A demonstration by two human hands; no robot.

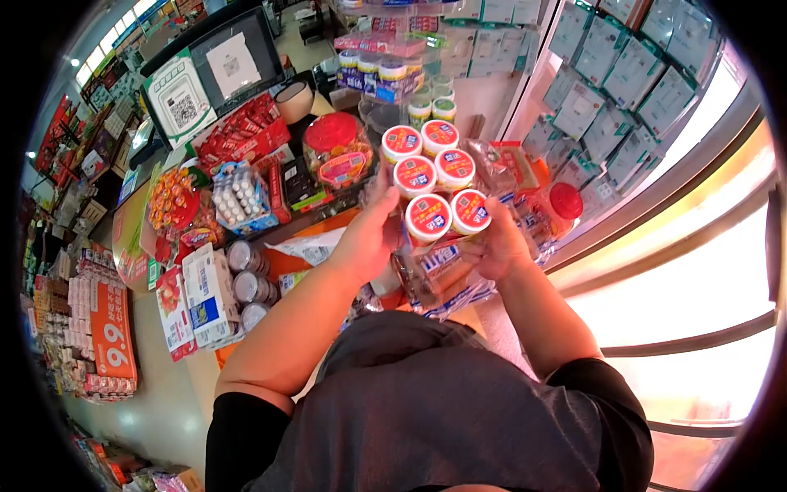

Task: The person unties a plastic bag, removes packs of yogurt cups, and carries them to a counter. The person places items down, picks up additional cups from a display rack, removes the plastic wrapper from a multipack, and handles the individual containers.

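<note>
Between my two hands is a pack of several small round tubs (415,176) with red and white lids, set in two rows. My left hand (369,234) grips the pack's left side, thumb along the near left tub. On the other side my right hand (504,242) holds it, thumb beside the near right tub. The lids face up toward me. Most of my fingers are hidden under or behind the pack. Below the tubs, clear plastic packets with blue and white print (447,266) show between my hands.
To the left stand a clear jar with a red lid (332,135), red packets (246,131), a box of white bottles (240,197) and cans (254,287). A monitor (238,61) is behind. Tiered shelves of tubs (381,74) rise ahead; a red-lidded jar (564,201) sits right.
</note>
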